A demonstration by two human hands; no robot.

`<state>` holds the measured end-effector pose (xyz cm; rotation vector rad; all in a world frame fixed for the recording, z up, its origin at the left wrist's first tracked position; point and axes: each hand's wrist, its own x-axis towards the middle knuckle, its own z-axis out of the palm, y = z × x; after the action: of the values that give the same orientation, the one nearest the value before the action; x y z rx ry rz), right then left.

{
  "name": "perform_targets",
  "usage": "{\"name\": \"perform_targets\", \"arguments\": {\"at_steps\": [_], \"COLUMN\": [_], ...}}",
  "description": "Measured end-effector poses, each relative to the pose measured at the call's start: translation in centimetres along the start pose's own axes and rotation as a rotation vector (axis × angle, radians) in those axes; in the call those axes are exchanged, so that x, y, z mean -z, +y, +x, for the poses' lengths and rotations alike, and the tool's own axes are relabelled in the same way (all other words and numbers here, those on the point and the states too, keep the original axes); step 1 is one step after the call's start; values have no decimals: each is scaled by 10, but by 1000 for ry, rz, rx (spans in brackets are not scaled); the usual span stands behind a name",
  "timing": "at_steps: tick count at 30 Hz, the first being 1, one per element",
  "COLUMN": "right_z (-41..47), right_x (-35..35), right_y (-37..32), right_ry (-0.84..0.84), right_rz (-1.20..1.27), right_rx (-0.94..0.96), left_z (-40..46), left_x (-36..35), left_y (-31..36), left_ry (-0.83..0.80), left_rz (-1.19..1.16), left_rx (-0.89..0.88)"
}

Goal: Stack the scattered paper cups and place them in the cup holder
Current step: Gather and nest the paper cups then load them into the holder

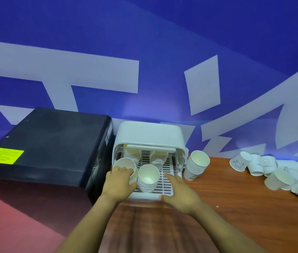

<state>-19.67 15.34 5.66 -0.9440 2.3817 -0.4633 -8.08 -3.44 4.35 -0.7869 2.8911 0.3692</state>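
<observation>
The white cup holder (150,133) stands against the wall with its slotted tray (164,177) pulled out. Two cup stacks sit at the tray's back under the lid, at left (132,153) and right (158,157). A third stack (148,178) stands at the tray's front. My left hand (120,181) grips a fourth stack (126,166) at the tray's front left corner. On the tray's front right edge rests my right hand (178,193), fingers spread and holding nothing. Another stack (195,166) leans on the table right of the holder. Loose cups (272,170) lie scattered at the far right.
A black machine (46,148) with a yellow label stands directly left of the holder, close to my left hand. The holder and cups are on a wooden table (226,198). A blue and white wall rises right behind the holder.
</observation>
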Motion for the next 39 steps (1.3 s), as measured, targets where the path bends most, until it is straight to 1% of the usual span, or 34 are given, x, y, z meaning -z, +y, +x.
{"name": "perform_targets", "arguments": {"at_steps": [3, 4, 5, 8, 10, 13, 15, 19, 23, 24, 25, 29, 35, 39], "right_z": [-10, -13, -15, -22, -27, -35, -41, -57, -82, -89, -96, -127, -184, -214], "right_x": [7, 10, 13, 22, 26, 29, 30, 36, 52, 58, 63, 85, 119, 131], "right_y": [5, 7, 8, 13, 17, 25, 33, 58, 95, 106, 119, 177, 292, 354], "right_ry": [14, 26, 41, 72, 86, 87, 88, 85, 103, 108, 113, 113, 84, 58], "right_rz": [5, 4, 7, 26, 46, 66, 61, 81, 130, 133, 139, 178, 206, 223], "right_rx": [-3, 0, 7, 30, 36, 19, -6, -31, -55, -53, -55, -78, -112, -155], "left_z": [2, 2, 1, -5, -14, -30, -40, -55, -62, -62, -63, -62, -79, -90], "left_x": [-8, -10, -11, -3, 6, 17, 19, 7, -3, -5, -4, -11, -42, -66], "left_y": [4, 5, 5, 7, 10, 19, 30, 66, 104, 116, 132, 199, 313, 373], "left_ry": [-145, -159, -141, -14, 114, 291, 351, 294, 209, 215, 166, 39, -43, -88], "left_rz": [171, 189, 177, 43, -87, -217, -272, -270, -112, -70, -56, -93, -142, -140], "left_rx": [-17, -10, -4, 19, 10, -62, -99, -187, -276, -279, -281, -276, -250, -236]}}
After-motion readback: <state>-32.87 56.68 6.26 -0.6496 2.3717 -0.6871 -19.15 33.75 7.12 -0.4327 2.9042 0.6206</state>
